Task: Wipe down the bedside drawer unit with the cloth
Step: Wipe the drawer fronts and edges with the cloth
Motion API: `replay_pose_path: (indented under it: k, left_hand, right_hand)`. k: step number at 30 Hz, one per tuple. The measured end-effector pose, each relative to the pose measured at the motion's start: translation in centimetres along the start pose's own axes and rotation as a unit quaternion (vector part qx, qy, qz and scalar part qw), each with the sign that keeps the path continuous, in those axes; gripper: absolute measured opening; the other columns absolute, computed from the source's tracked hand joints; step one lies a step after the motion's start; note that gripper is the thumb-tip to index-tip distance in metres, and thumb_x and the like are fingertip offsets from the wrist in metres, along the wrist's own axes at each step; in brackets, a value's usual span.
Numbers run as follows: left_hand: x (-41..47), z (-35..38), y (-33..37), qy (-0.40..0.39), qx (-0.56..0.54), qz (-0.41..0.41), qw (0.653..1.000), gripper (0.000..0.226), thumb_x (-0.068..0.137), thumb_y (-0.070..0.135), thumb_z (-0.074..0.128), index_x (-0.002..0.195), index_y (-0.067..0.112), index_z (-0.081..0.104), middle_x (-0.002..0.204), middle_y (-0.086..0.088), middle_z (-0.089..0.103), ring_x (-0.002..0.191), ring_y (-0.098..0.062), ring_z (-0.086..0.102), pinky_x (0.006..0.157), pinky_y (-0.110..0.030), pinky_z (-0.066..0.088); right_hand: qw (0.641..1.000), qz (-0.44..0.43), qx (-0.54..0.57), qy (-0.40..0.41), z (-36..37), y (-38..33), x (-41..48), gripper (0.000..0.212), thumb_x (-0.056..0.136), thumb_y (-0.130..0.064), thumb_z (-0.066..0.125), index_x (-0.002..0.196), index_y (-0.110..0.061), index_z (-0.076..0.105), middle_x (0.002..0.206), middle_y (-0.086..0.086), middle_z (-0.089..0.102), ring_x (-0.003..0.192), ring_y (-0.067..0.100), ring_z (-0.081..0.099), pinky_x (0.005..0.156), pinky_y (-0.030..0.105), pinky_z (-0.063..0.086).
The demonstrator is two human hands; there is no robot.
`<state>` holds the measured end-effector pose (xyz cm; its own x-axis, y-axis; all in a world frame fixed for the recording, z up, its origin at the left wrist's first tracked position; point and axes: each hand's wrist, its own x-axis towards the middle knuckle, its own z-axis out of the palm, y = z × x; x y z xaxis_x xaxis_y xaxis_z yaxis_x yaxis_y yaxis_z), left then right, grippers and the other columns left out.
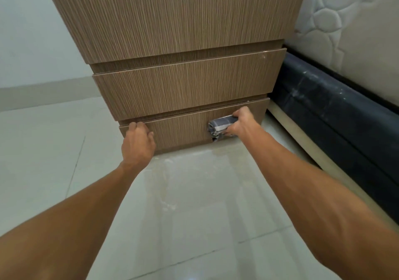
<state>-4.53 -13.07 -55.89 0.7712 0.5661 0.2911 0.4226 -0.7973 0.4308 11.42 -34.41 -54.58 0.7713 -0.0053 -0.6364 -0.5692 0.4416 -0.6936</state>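
Note:
The bedside drawer unit (172,31) is brown wood grain with two drawer fronts below a broad top. My right hand (240,124) grips a bunched grey and white striped cloth (219,126) and presses it against the right part of the bottom drawer front (183,128). My left hand (138,143) rests on the left end of that bottom drawer, fingers curled over its top edge. The upper drawer front (185,85) sits closed above.
A bed stands to the right, with a white quilted mattress (349,31) over a dark blue base (334,111). Pale glossy floor tiles (194,204) spread in front of the unit. A light wall (28,31) and skirting lie to the left.

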Motion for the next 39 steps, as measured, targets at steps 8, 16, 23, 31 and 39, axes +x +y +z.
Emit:
replay_pose_path:
  k: [8, 16, 23, 31, 39]
  left_hand:
    - [-0.2, -0.1, -0.3, 0.041, -0.046, -0.057, 0.996, 0.019, 0.093, 0.019, 0.058, 0.099, 0.002, 0.058, 0.110, -0.017, 0.056, 0.097, -0.035, 0.057, 0.078, -0.041, 0.044]
    - [0.7, -0.5, -3.8, -0.021, -0.182, -0.251, 0.951, 0.071, 0.082, 0.036, 0.071, 0.133, 0.000, 0.037, 0.132, -0.019, 0.051, 0.119, -0.037, 0.052, 0.096, -0.048, 0.047]
    - [1.4, 0.0, -5.8, -0.043, -0.250, -0.150, 0.956, 0.039, 0.085, 0.033, 0.068, 0.113, 0.006, 0.065, 0.103, -0.005, 0.070, 0.091, -0.021, 0.060, 0.076, -0.030, 0.046]
    - [1.7, 0.4, -6.7, -0.038, -0.260, -0.130, 0.956, 0.039, 0.084, 0.033, 0.070, 0.111, 0.005, 0.066, 0.104, -0.008, 0.072, 0.089, -0.019, 0.062, 0.080, -0.031, 0.050]
    - [1.6, -0.7, -7.9, -0.073, -0.252, -0.115, 0.958, 0.033, 0.088, 0.031, 0.065, 0.113, 0.010, 0.069, 0.100, -0.004, 0.073, 0.092, -0.019, 0.065, 0.078, -0.027, 0.046]
  right_hand:
    - [0.975, -0.143, 0.052, 0.161, -7.1, -2.5, 3.1, 0.049, 0.093, -0.002, 0.056, 0.138, -0.018, 0.043, 0.119, 0.006, 0.061, 0.097, 0.024, 0.065, 0.083, 0.040, 0.058]
    - [0.982, -0.103, 0.092, 0.127, -7.2, 1.4, 4.7, 0.033, 0.092, -0.006, 0.050, 0.123, -0.016, 0.056, 0.110, 0.006, 0.066, 0.084, 0.021, 0.066, 0.074, 0.040, 0.057]
    - [0.988, -0.075, 0.130, 0.026, -2.4, 6.2, 3.6, 0.029, 0.088, -0.009, 0.048, 0.116, -0.017, 0.051, 0.104, 0.006, 0.063, 0.093, 0.024, 0.063, 0.090, 0.044, 0.052]
    - [0.991, -0.016, 0.133, -0.026, 3.8, 14.2, 0.3, 0.010, 0.087, -0.009, 0.051, 0.094, -0.015, 0.053, 0.089, 0.005, 0.059, 0.079, 0.023, 0.061, 0.082, 0.043, 0.052]
    - [0.993, 0.031, 0.089, -0.073, 9.3, 21.1, -3.3, 0.038, 0.084, -0.005, 0.051, 0.122, -0.011, 0.052, 0.097, 0.008, 0.060, 0.083, 0.026, 0.061, 0.078, 0.042, 0.054]
